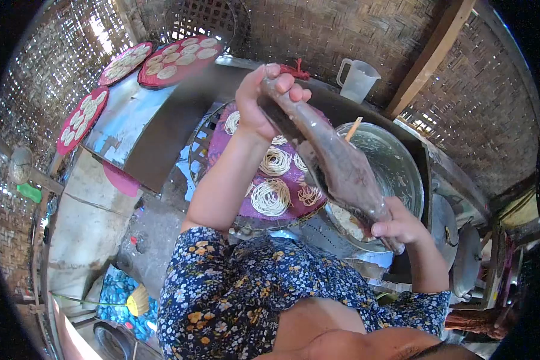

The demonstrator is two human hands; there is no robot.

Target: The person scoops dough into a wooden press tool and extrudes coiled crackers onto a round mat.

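Note:
A long grey-brown wooden tool (336, 159), wide in the middle and narrow at its ends, is held up slantwise in front of me. My left hand (273, 96) wraps round its upper end. Near its lower right end, my right hand (399, 225) grips it with the thumb on top. Below lies a round tray with purple cloth (222, 162), bearing several coils of pale noodle-like strands (270, 197). Behind the tool stands a large metal basin (402, 162) with whitish residue and a wooden stick (354, 128). The tool hides part of the tray and basin.
Round pink-covered trays (83, 120) with pale flat rounds stand at the left, beside a blue-white surface (123, 123). A clear plastic jug (359, 81) and a red cloth-like item (296, 71) are at the back. A wooden post (429, 60) slants before the woven wall.

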